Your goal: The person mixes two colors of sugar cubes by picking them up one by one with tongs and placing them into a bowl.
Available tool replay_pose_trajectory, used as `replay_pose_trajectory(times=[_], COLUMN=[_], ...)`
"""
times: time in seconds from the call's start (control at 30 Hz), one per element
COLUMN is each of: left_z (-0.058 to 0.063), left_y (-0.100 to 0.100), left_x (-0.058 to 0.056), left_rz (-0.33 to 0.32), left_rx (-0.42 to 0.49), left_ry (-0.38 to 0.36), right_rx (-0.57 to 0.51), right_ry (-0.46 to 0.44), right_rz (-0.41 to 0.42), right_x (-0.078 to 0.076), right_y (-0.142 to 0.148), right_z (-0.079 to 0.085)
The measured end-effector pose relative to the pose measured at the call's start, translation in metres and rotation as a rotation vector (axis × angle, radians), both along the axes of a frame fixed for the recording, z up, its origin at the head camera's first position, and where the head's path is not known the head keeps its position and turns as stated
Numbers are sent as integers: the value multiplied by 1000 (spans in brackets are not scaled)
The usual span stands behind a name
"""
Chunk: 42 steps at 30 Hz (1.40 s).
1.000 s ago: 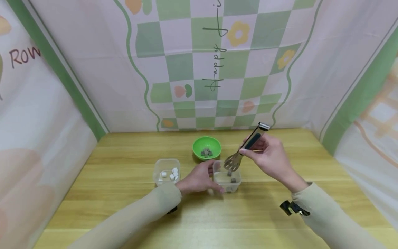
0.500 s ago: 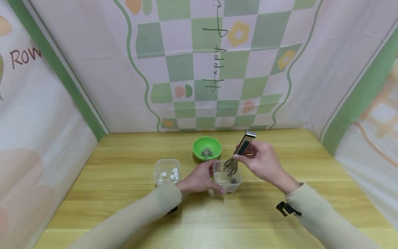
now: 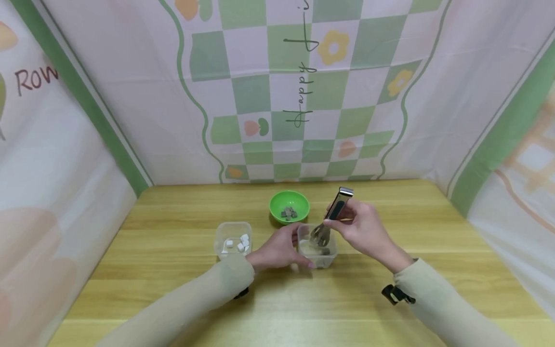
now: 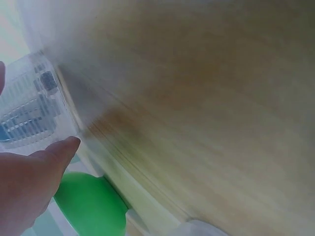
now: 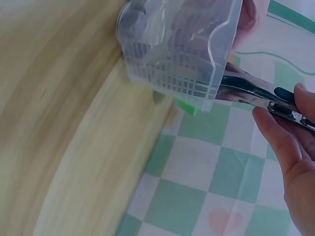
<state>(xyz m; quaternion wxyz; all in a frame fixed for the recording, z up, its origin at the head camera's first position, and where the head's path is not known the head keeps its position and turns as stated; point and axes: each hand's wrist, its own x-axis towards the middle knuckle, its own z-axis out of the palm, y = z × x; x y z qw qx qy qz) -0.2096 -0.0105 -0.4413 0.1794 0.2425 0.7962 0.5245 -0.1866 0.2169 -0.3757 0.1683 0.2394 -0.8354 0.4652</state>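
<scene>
In the middle of the head view, right of centre, a clear plastic box [image 3: 323, 262] stood on the wooden worktop [image 3: 303, 308], with the person's left hand [image 3: 279, 249] at its left side. That hand's grip was curled round the box, the thumb along the near wall. To the right, the right hand [image 3: 366, 231] had its grip closed on a pair of metal tongs [image 3: 337, 207]; they slanted, handle end toward the upper right, slotted heads down inside the box. A gray cube [image 3: 325, 251] lay in the box beside the heads; whether the tongs had hold of another could not be told. Just above the box in the frame, a green bowl [image 3: 277, 198] held a small heap of gray cubes [image 3: 288, 213]. Left of centre, a second clear box [image 3: 221, 235] held several white cubes [image 3: 241, 246]. A checked cloth [image 3: 288, 86] hung behind.

In the left wrist view, the left hand touched the box at the left edge, a dark cube showing through its wall, and the green bowl showed at the lower left.

In the right wrist view, the box filled the top middle, and the tongs ran from it to the right edge, where the right hand pinched them.
</scene>
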Motion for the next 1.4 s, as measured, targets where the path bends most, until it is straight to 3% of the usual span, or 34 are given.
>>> replay_pose_trajectory(times=[0.2,0.6,1.0,1.4], left_z=[-1,0,1,2], left_y=[0,0,0,0], left_x=[-1,-1,0,0], left_rz=[-13,-3,-2,-8], left_rx=[26,8,6,17], left_ry=[-11,-7,-14,-21], right_rx=[-30,22,27,-57], right_ry=[-46,-79,-77,21], right_rz=[12,-22,-37,-23], right_x=[0,-2,-6,-2], right_y=[-3,2,3,6], right_z=[2,1,-3,17])
